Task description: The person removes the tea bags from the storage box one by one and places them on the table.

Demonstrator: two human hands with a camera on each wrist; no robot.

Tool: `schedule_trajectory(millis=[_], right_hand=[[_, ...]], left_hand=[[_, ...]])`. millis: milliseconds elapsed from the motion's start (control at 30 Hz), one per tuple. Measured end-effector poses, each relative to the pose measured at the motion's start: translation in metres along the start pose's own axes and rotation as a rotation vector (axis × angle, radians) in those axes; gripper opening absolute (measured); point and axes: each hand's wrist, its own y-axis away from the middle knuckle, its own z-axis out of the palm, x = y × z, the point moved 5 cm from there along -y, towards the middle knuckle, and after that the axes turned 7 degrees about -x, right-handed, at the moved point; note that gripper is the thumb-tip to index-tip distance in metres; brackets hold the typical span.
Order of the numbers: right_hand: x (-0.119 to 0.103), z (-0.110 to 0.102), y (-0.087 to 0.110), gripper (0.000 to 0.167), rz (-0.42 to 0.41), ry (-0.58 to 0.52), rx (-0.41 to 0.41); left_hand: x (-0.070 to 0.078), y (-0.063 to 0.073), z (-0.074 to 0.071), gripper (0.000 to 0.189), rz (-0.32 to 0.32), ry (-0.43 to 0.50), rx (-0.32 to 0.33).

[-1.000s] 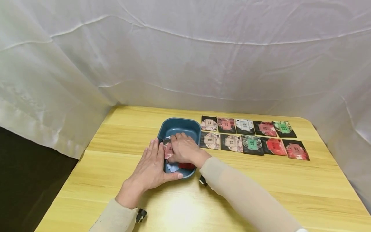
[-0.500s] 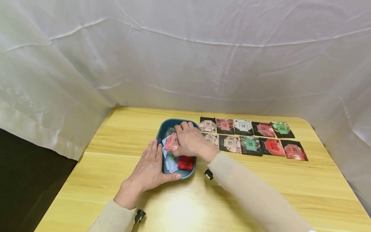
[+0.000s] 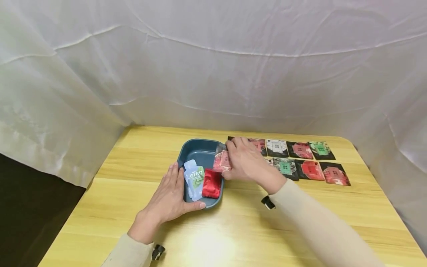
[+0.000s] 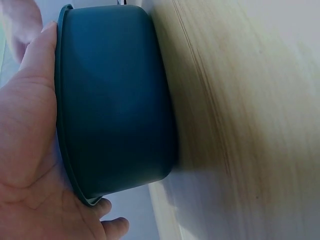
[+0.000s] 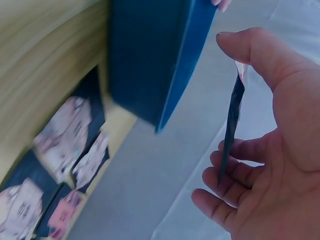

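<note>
My right hand (image 3: 250, 160) holds a pink-and-black tea sachet (image 3: 220, 159) by its edge, over the right rim of a dark blue plastic box (image 3: 201, 152). The right wrist view shows this sachet (image 5: 232, 112) nearly edge-on between thumb and fingers, above the table and beside the box wall (image 5: 145, 55). My left hand (image 3: 168, 196) rests along the box's left and front rim, thumb and fingers spread. In the left wrist view, its palm (image 4: 25, 130) lies against the rim. Inside the box are light blue sachets (image 3: 194, 180) and a shiny red sachet (image 3: 212, 183).
Right of the box, two rows of flat sachets lie on the wooden table (image 3: 300, 207), among them a green-labelled one (image 3: 286, 167) and a red one (image 3: 310, 169). My right hand covers part of these rows. A pale curtain (image 3: 213, 74) hangs behind the table.
My right hand has risen out of the box and moved right with the pink-and-black sachet, uncovering the light blue and red sachets. My left hand has stayed on the rim.
</note>
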Motion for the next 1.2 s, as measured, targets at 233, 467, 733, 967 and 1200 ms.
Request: schedule_trajectory(millis=[233, 467, 733, 967, 1200], right_hand=[[0.023, 0.010, 0.030, 0.100, 0.006, 0.013, -0.025], [0.039, 0.023, 0.052, 0.105, 0.043, 0.030, -0.072], [0.031, 0.051, 0.065, 0.106, 0.005, 0.036, -0.136], [0.016, 0.072, 0.064, 0.099, -0.009, 0.006, -0.192], [0.013, 0.077, 0.060, 0.097, -0.010, -0.002, -0.190]], left_hand=[[-0.001, -0.001, 0.002, 0.139, -0.007, 0.004, 0.000], [-0.003, -0.001, 0.001, 0.140, -0.007, -0.002, -0.002], [-0.002, -0.001, 0.002, 0.139, 0.003, 0.006, 0.001], [-0.002, -0.001, 0.002, 0.137, 0.004, 0.009, 0.007], [-0.001, 0.000, 0.002, 0.138, 0.005, 0.017, 0.012]])
